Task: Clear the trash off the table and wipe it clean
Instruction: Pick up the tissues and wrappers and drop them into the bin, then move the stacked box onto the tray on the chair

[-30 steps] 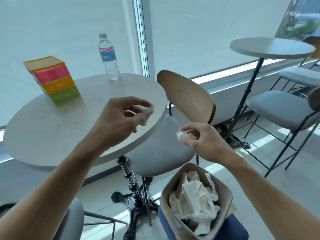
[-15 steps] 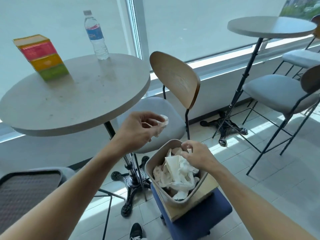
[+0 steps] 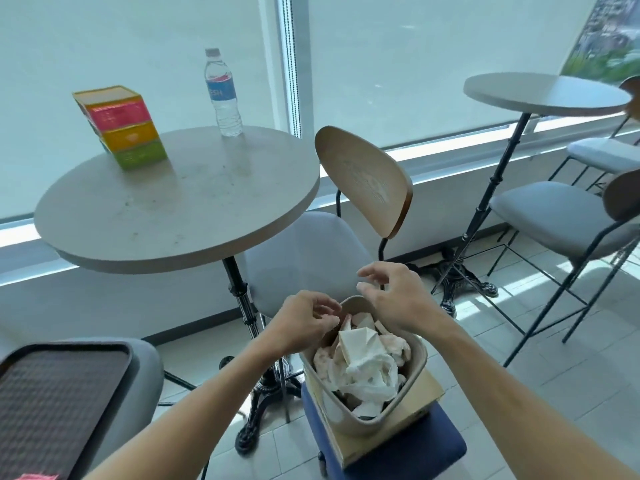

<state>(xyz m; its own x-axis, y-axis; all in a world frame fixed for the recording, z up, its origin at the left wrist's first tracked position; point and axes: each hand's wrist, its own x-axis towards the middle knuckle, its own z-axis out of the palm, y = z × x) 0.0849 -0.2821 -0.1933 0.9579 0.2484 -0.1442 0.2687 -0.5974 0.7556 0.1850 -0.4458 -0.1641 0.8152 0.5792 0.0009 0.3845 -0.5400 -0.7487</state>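
Trash, a heap of crumpled tissues and paper (image 3: 363,365), sits in the beige bin (image 3: 414,370) at near centre, propped on a cardboard box (image 3: 398,434) on a blue stool (image 3: 415,455). The bin is tilted, its mouth facing up and toward the viewer, its long axis running from the far rim to the near rim. The left hand (image 3: 304,323) hovers over the far rim with fingers curled; I cannot tell whether a scrap is pinched in them. The right hand (image 3: 398,296) hangs above the bin, fingers spread and holding nothing.

Judging by this, the dumping step is about finished. The round table (image 3: 86,233), left and farther off, carries only a stack of coloured boxes (image 3: 121,126) and a water bottle (image 3: 223,95), but its top looks smudged. Next comes wiping, which calls for a cloth or tissue; none is visible.
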